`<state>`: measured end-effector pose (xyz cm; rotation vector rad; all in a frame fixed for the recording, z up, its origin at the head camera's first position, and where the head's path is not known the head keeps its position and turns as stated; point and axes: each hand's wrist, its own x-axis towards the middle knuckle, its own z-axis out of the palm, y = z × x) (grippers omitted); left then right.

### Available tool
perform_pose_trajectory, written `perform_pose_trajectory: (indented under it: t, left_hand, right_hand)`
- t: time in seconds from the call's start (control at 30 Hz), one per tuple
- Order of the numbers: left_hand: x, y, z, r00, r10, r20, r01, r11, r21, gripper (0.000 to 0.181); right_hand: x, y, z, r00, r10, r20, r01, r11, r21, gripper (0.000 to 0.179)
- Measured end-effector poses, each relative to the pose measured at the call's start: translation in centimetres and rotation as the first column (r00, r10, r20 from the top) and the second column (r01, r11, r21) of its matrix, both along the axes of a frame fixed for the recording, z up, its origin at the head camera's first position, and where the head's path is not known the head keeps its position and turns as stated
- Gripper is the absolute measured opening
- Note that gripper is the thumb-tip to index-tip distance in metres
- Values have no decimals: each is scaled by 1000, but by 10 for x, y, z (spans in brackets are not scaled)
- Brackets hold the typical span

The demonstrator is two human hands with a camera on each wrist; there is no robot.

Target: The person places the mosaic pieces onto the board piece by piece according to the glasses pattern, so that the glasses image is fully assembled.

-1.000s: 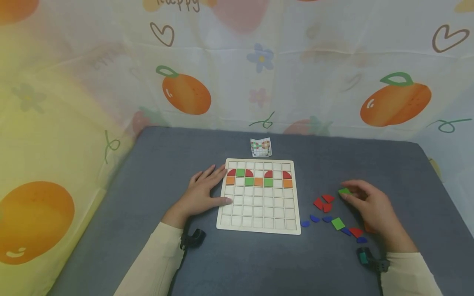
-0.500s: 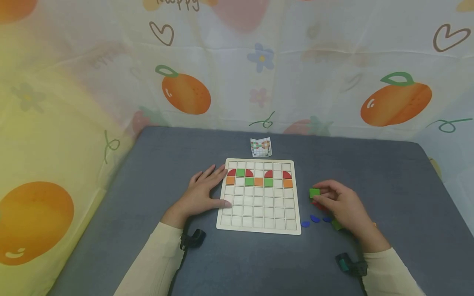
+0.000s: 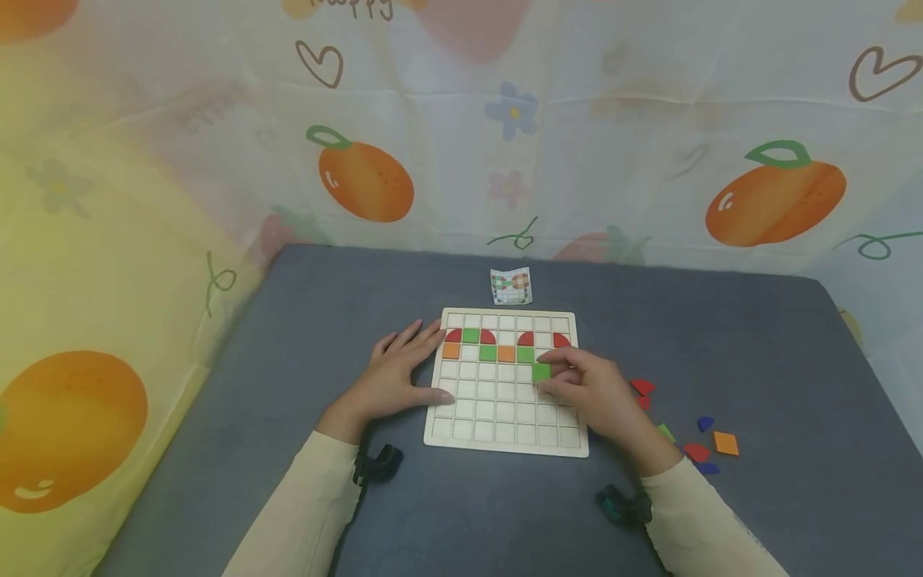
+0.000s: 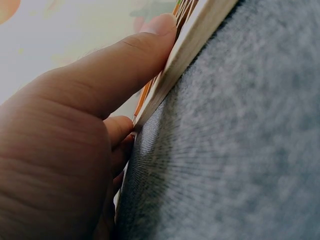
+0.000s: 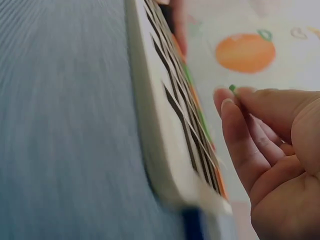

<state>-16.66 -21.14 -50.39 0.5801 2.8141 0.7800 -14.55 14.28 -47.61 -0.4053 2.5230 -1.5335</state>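
A pale wooden grid board [image 3: 497, 410] lies on the table, with red quarter-round, green and orange square tiles in its upper rows. My left hand [image 3: 389, 381] rests at the board's left edge, its thumb [image 4: 150, 50] lying over the rim and the other fingers stretched along the side. Over the right part of the grid, my right hand [image 3: 598, 393] pinches a green square tile [image 3: 541, 373] between thumb and fingertips. In the right wrist view that tile [image 5: 232, 88] shows edge-on, held above the board. The right hand covers some cells below and right of it.
A small printed pattern card [image 3: 511, 286] lies just behind the board. Right of the board are loose pieces: red ones [image 3: 696, 453], blue ones [image 3: 706, 423], an orange square [image 3: 726, 443] and a partly hidden green one [image 3: 666, 433]. A printed curtain hangs behind the table.
My right hand has carried the green square tile leftward from the loose pieces to above the board's right part. The left hand has stayed at the board's edge.
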Motion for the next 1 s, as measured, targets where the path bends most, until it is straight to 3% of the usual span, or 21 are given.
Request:
perform_pose_trajectory:
  t: [0.27, 0.43, 0.63, 0.8, 1.0]
  left_hand:
    - [0, 1, 1, 1000, -2, 1, 2, 1000, 8, 113]
    - [0, 2, 3, 1000, 0, 1, 0, 1000, 8, 112]
    - [1, 2, 2, 1000, 0, -5, 0, 1000, 18, 111]
    - [1, 2, 2, 1000, 4, -12, -4, 1000, 16, 111]
    - [1, 2, 2, 1000, 5, -16, -5, 1000, 9, 110]
  right_hand:
    - [-4, -45, -3, 996, 90, 8, -90, 996, 29, 29]
    - [-8, -68, -6, 991, 126, -34, -122, 988, 91, 26]
    - [-12, -89, -9, 992, 90, -87, -71, 976, 205, 27]
    - [-14, -101, -10, 990, 64, -125, -18, 941, 337, 27]
    - [-13, -108, -7, 988, 77, -136, -18, 920, 391, 34]
